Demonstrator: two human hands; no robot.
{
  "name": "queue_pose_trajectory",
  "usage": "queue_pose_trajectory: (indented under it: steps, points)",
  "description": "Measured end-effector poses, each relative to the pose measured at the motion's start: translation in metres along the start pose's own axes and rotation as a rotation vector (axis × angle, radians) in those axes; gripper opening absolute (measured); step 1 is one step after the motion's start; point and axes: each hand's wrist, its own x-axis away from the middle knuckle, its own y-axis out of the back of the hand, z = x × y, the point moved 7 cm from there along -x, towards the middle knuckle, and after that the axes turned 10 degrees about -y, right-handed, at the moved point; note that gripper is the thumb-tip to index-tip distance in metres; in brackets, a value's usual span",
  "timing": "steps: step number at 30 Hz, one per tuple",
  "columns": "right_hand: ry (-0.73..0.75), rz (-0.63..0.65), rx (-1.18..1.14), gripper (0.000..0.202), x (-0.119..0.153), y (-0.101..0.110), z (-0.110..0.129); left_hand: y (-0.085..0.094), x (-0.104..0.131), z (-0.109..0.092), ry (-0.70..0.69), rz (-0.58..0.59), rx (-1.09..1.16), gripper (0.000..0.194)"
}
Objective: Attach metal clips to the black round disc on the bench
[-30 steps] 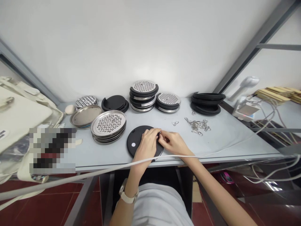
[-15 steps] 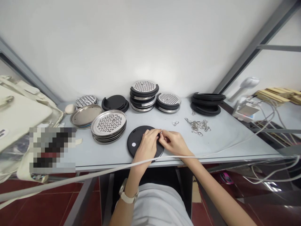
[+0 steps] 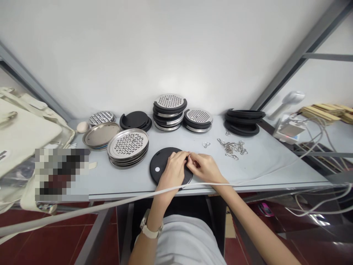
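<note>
A black round disc (image 3: 157, 159) with a white dot lies flat near the table's front edge. Across its right half rests my left hand (image 3: 173, 170), fingers bent together and holding the disc at its upper right rim. My right hand (image 3: 205, 167) is pinched closed at that same rim, its fingertips touching those of the left. Whatever sits in the pinch is too small and covered to make out. Small metal clips (image 3: 233, 148) lie loosely piled to the right, and a separate wire clip (image 3: 206, 144) lies just beyond my right hand.
Perforated metal plates (image 3: 128, 144) are stacked on the left, beside plain metal discs (image 3: 101, 134). Behind stand a tall stack of black-rimmed perforated discs (image 3: 169, 110) and black rings (image 3: 244, 121). A white cable (image 3: 110, 201) crosses in front of my wrists. A bag (image 3: 24, 129) hangs left.
</note>
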Motion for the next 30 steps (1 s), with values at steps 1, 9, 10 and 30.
queue_pose_trajectory:
  steps: [1,9,10,30]
  points:
    - [0.006,-0.004,0.007,0.021,0.000,0.000,0.000,0.000,0.000,0.000,-0.001,0.001,0.000,0.037]
    - [0.054,-0.040,0.061,0.020,0.001,0.000,0.002,0.001,0.000,0.000,0.002,-0.010,0.009,0.038]
    - [0.061,-0.047,0.067,0.020,0.001,0.001,0.002,0.001,0.000,0.000,-0.001,-0.009,0.009,0.038]
    - [-0.109,-0.058,-0.135,0.026,0.000,0.007,-0.007,0.001,-0.005,0.009,0.045,-0.055,-0.116,0.036]
